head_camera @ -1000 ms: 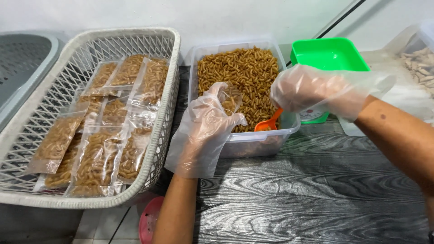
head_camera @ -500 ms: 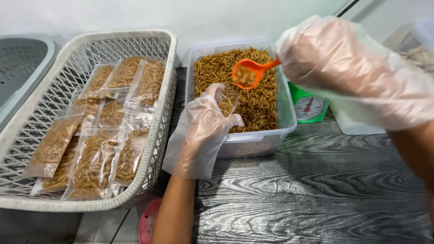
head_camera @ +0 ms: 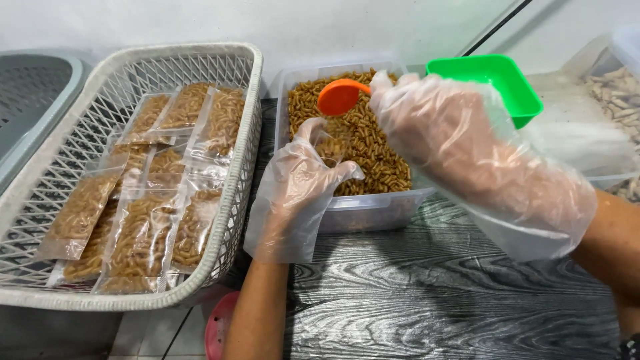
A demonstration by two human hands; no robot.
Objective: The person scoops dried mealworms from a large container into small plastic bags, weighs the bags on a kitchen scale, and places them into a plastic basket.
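Both hands wear loose clear plastic gloves. My left hand (head_camera: 297, 193) holds a small clear pouch (head_camera: 333, 143) open at the near edge of a clear plastic tub (head_camera: 373, 207) full of brown curly snack pieces (head_camera: 380, 153). My right hand (head_camera: 467, 147) grips an orange scoop (head_camera: 340, 95), tipped bowl-down right above the pouch's mouth. The scoop's handle is hidden in the glove.
A white lattice basket (head_camera: 243, 153) at left holds several sealed pouches (head_camera: 143, 230) of the same snack. A green scale tray (head_camera: 490, 73) stands behind the tub, another clear box of pale pieces (head_camera: 617, 83) at far right. A grey bin (head_camera: 33, 93) sits far left; the table (head_camera: 433, 293) is dark woodgrain.
My right hand lifted the loaded scoop out of the tub, swung it left and turned it over above the pouch. My left hand stayed put with the pouch.
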